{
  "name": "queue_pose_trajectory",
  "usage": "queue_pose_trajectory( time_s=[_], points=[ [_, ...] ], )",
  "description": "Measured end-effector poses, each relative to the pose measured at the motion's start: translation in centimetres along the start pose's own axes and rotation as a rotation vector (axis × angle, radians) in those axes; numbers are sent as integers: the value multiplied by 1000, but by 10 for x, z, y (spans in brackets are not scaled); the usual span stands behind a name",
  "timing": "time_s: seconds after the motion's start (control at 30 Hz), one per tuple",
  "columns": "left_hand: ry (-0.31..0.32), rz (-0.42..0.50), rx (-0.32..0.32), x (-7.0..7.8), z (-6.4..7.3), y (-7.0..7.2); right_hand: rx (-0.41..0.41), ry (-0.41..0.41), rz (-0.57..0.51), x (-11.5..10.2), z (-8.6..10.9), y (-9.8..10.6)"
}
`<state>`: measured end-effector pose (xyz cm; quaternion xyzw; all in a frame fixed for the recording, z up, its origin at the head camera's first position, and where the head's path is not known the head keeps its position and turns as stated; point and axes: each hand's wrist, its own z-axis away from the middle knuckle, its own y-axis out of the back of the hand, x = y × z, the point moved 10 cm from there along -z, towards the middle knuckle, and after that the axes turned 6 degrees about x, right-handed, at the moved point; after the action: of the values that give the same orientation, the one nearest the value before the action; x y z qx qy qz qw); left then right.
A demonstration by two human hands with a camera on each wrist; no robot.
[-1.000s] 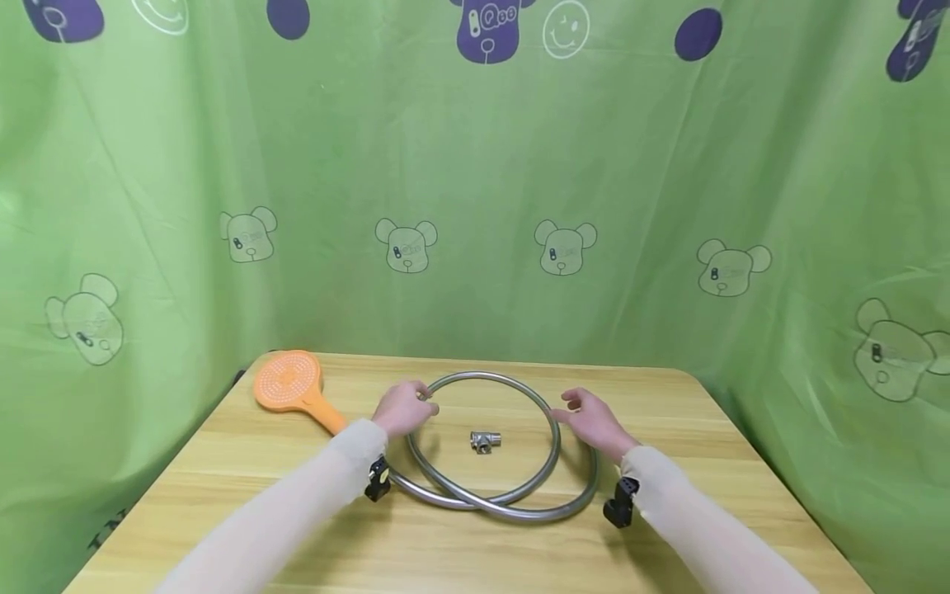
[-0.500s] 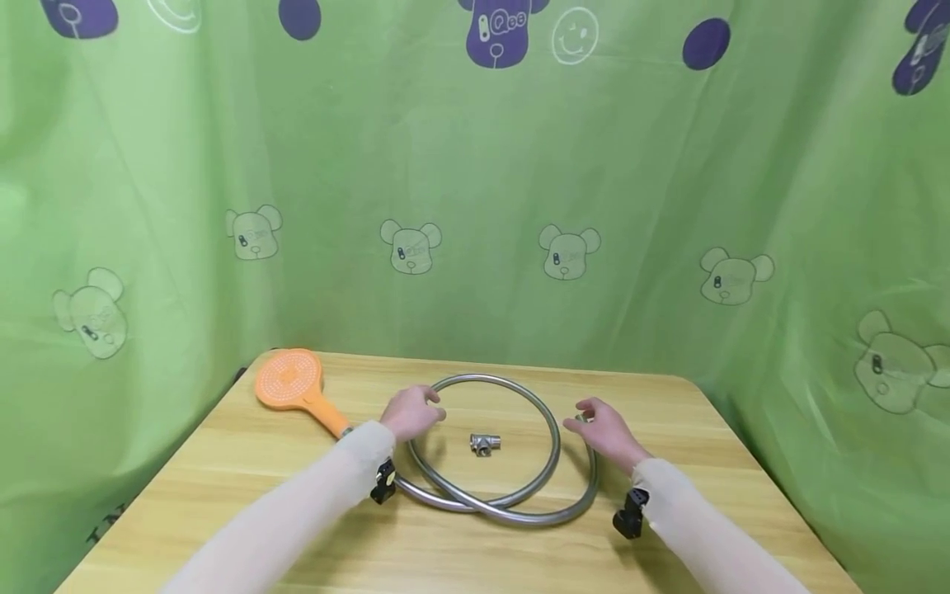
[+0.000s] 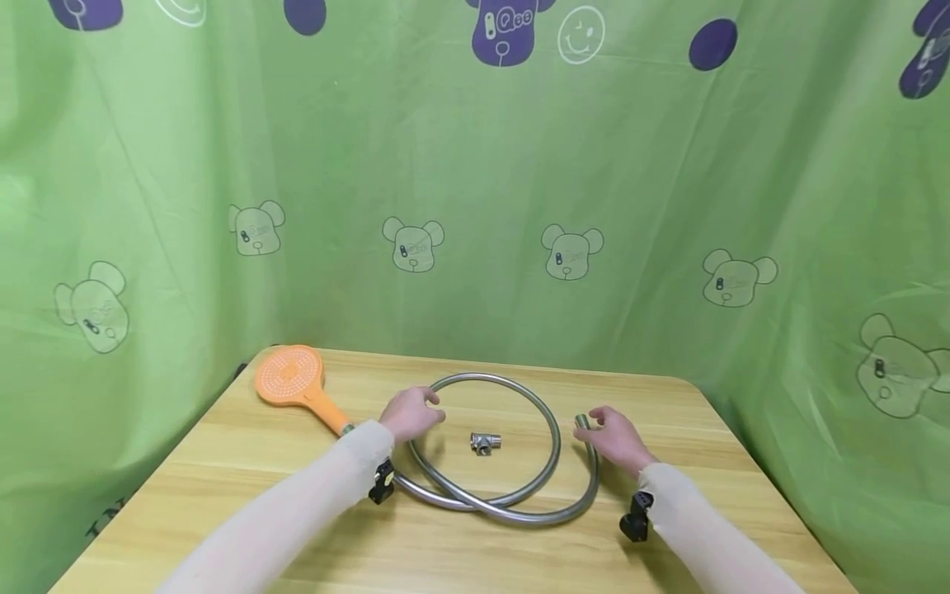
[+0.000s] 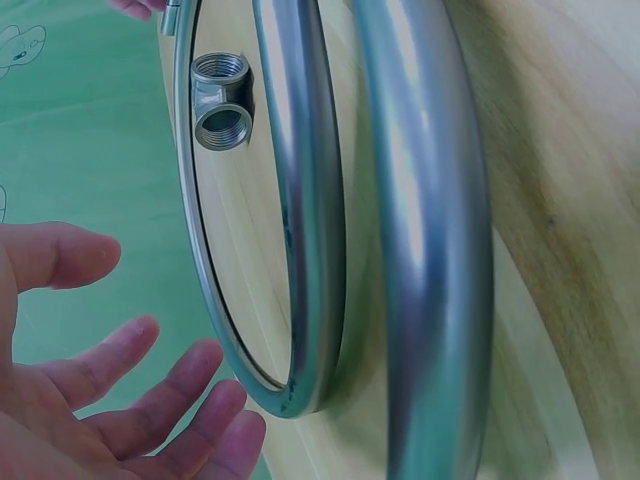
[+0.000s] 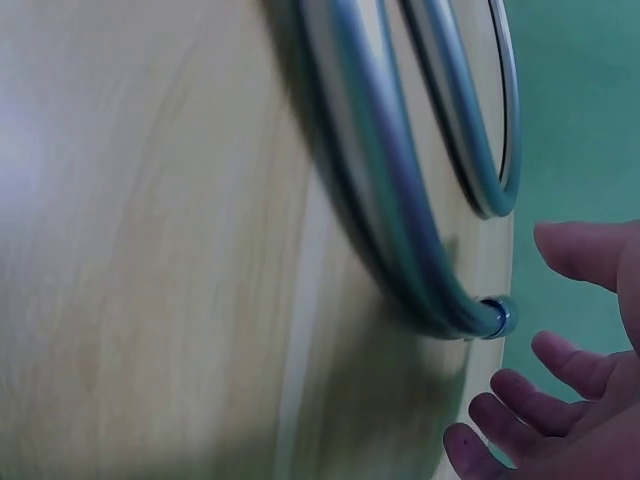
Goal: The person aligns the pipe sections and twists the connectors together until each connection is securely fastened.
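A silver shower hose (image 3: 555,445) lies looped on the table, joined at its left end to an orange shower head (image 3: 288,376). Inside the loop sits a small metal tee fitting (image 3: 485,443), its threaded openings plain in the left wrist view. My left hand (image 3: 410,414) hovers over the left side of the loop, fingers spread and holding nothing. At the hose's free end, with its metal nut (image 3: 582,421), my right hand (image 3: 616,440) stays with thumb and fingers apart. The right wrist view shows a gap between those fingers (image 5: 575,360) and the hose end.
The wooden table (image 3: 445,561) has its back edge near a green patterned curtain (image 3: 475,313), which also encloses both sides. A small black camera is strapped to each sleeved wrist.
My right hand has moved to the right and slightly toward me, off the loop, and the hose's nut end now shows. The left hand shifted slightly right, away from the hose.
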<state>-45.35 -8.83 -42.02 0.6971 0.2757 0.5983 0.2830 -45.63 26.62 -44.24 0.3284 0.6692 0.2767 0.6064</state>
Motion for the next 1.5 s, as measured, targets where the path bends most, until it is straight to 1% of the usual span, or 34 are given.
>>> queue_pose_trajectory(
  time_s=[0.27,0.43,0.57,0.73,0.9,1.1,1.17,1.33,1.5],
  points=[
    [4,-13,-5,1,0,-3,-29,4,39,7,3,0],
    [8,-15,-8,5,1,-3,-64,-14,28,12,4,-4],
    [2,-26,-7,7,0,-6,-73,-1,32,14,2,-6],
    [-6,-33,-7,11,-1,-9,-48,26,70,13,0,-6],
    [-5,-28,-10,14,-1,-12,-21,12,75,15,-1,-6],
    [-15,-17,-29,15,4,-17,12,43,204,10,-2,-8],
    [-24,-22,-46,14,5,-20,15,36,224,12,-3,-10],
    [-45,-23,-80,14,4,-31,36,27,219,16,-4,-10],
    [-51,-10,-90,17,1,-35,57,16,173,17,-2,-5]
  ],
)
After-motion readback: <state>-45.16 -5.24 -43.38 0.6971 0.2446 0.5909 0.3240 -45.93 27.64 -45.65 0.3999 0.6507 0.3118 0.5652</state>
